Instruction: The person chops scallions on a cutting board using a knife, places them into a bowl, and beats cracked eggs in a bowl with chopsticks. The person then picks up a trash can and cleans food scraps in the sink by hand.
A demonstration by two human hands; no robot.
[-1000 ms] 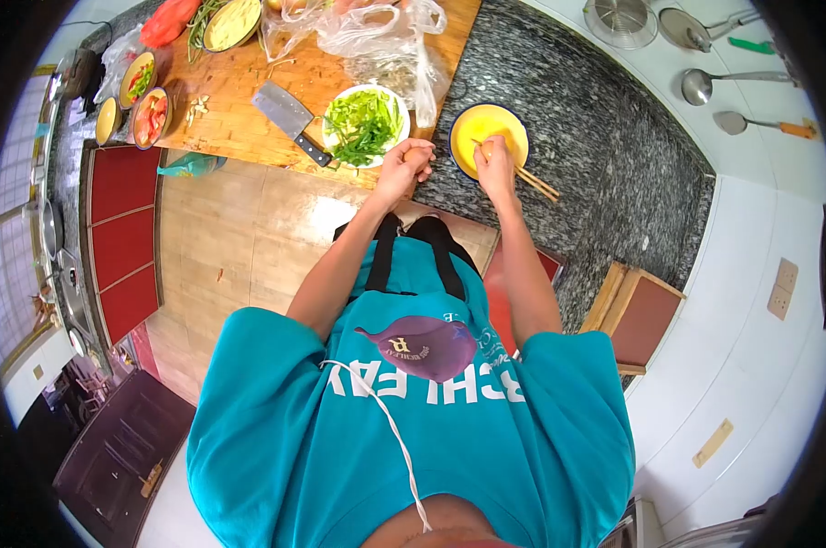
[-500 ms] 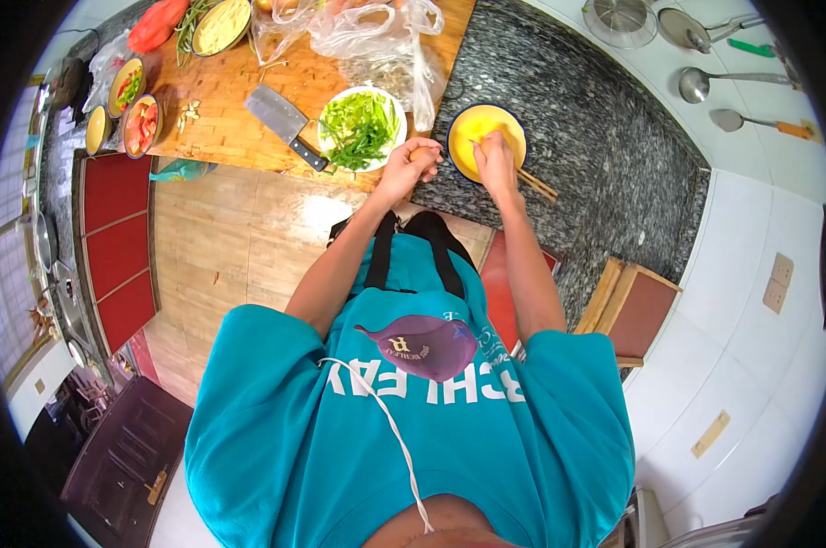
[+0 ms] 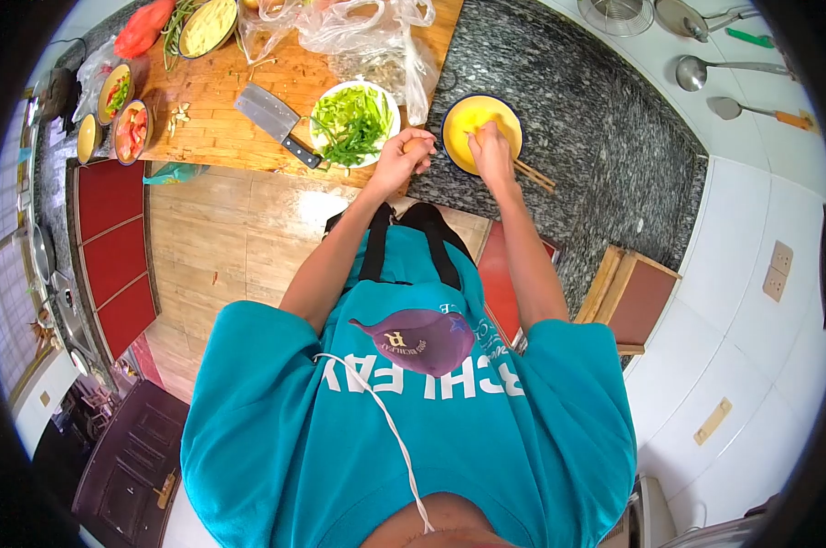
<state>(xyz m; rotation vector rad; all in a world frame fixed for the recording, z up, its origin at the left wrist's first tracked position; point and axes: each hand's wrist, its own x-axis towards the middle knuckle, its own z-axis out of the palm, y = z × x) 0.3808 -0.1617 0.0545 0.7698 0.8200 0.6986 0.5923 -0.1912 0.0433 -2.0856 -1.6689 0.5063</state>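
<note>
Perhaps mid-stir, your right hand (image 3: 492,153) bunched over the one-o'clock bowl (image 3: 454,153), grip unclear; your left hand (image 3: 400,160) clutched a brown thing (image 3: 418,144); next needed care.

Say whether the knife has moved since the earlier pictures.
No. The knife lies in the same spot on the wooden worktop, just left of the white bowl; only the whole view has shifted.
</note>
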